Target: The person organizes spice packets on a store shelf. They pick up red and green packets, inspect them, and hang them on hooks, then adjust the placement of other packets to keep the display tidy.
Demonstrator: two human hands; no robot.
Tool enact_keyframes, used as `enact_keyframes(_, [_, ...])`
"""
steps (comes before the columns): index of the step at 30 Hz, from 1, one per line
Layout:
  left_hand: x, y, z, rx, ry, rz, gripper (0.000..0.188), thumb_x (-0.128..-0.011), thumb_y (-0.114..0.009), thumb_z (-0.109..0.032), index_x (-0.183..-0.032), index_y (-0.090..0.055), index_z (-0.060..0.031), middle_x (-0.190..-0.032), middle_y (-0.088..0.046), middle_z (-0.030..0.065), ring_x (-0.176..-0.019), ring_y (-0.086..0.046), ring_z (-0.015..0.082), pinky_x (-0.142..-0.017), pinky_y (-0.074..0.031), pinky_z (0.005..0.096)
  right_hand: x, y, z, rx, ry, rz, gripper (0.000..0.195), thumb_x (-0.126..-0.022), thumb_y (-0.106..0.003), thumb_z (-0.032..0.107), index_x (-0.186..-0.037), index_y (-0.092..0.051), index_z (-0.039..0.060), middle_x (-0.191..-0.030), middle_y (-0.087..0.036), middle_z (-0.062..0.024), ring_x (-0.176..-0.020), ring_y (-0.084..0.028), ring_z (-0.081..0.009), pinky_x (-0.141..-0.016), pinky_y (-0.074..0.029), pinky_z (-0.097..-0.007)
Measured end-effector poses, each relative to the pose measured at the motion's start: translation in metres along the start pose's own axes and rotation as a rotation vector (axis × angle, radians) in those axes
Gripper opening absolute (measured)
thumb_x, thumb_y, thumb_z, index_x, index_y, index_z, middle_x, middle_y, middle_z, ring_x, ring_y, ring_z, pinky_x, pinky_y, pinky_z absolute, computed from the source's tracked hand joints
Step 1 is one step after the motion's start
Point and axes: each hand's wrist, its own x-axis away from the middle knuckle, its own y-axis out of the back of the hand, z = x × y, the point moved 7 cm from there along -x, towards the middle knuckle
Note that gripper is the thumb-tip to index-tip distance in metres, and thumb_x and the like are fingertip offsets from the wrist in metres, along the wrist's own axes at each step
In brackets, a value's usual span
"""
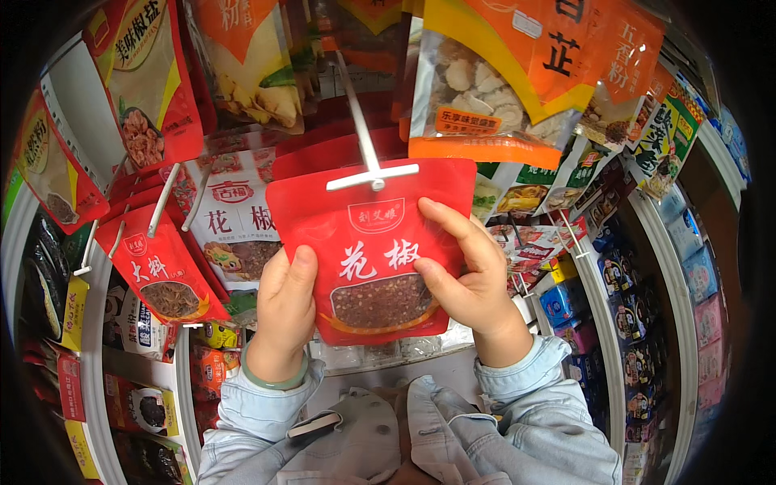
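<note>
A red pouch of Sichuan peppercorns [376, 242], with a clear window low on its front, hangs at the end of a white metal display hook [364, 130]. My left hand [285, 303] grips the pouch's left edge, thumb on the front and the other fingers hidden behind. At the right edge, my right hand [479, 273] holds it too, with its thumb and index finger on the front. More red pouches are partly visible behind this one. A green band circles my left wrist.
Left of the pouch hang a star anise pouch [167, 273] and a white peppercorn pouch [233, 224], near bare hook ends. Large spice bags [497, 85] hang above. Curved shelves of packets [630, 339] stand at both sides.
</note>
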Motion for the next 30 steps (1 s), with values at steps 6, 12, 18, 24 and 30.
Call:
enact_keyframes(6, [-0.006, -0.001, -0.014, -0.347, -0.42, -0.161, 0.048, -0.084, -0.052, -0.005, -0.127, -0.033, 0.0049, -0.127, -0.039, 0.0171, -0.112, -0.044, 0.021, -0.087, -0.042, 0.0308, -0.009, -0.009, -0.023, -0.007, -0.024, -0.086, 0.044, -0.073, -0.059, -0.002, -0.116, -0.051, -0.0021, -0.113, -0.054, -0.0185, -0.104, -0.054, -0.0284, -0.089, -0.041, -0.0321])
enact_keyframes(12, [0.012, -0.03, -0.014, -1.596, -0.732, 0.019, 0.053, -0.072, -0.062, -0.011, -0.123, -0.048, -0.0064, -0.134, -0.032, 0.0195, -0.124, -0.029, 0.0381, -0.103, -0.018, 0.0514, -0.025, -0.015, -0.038, 0.077, 0.017, -0.164, 0.04, -0.073, -0.058, -0.001, -0.112, -0.054, -0.0004, -0.106, -0.056, -0.0174, -0.098, -0.054, -0.0297, -0.086, -0.041, -0.0328])
enact_keyframes(18, [-0.009, -0.035, 0.005, -1.688, -0.593, 0.151, 0.059, -0.067, -0.066, -0.027, -0.123, -0.05, -0.0143, -0.135, -0.037, 0.0102, -0.129, -0.026, 0.0318, -0.101, -0.02, 0.0541, -0.023, -0.016, -0.059, 0.247, 0.012, -0.281, 0.037, -0.074, -0.059, -0.001, -0.11, -0.054, -0.0008, -0.104, -0.055, -0.0139, -0.093, -0.053, -0.025, -0.082, -0.041, -0.0313])
enact_keyframes(24, [-0.025, -0.037, 0.005, -1.838, -0.665, 0.051, 0.038, -0.078, -0.046, -0.018, -0.114, -0.056, -0.013, -0.127, -0.046, 0.0094, -0.121, -0.037, 0.0299, -0.091, -0.029, 0.053, -0.015, -0.017, -0.042, 0.488, -0.024, -0.312, 0.05, -0.063, -0.065, 0.004, -0.111, -0.054, 0.0011, -0.112, -0.047, -0.019, -0.106, -0.043, -0.0325, -0.092, -0.035, -0.0373])
enact_keyframes(30, [-0.023, -0.044, 0.009, -1.737, -0.618, 0.166, 0.042, -0.075, -0.058, -0.012, -0.116, -0.054, -0.0113, -0.132, -0.038, 0.0164, -0.123, -0.032, 0.0412, -0.096, -0.026, 0.0593, 0.021, 0.012, -0.031, 0.643, 0.008, -0.458, 0.054, -0.065, -0.063, 0.005, -0.116, -0.048, 0.0013, -0.124, -0.037, -0.0217, -0.114, -0.038, -0.0366, -0.096, -0.032, -0.042])
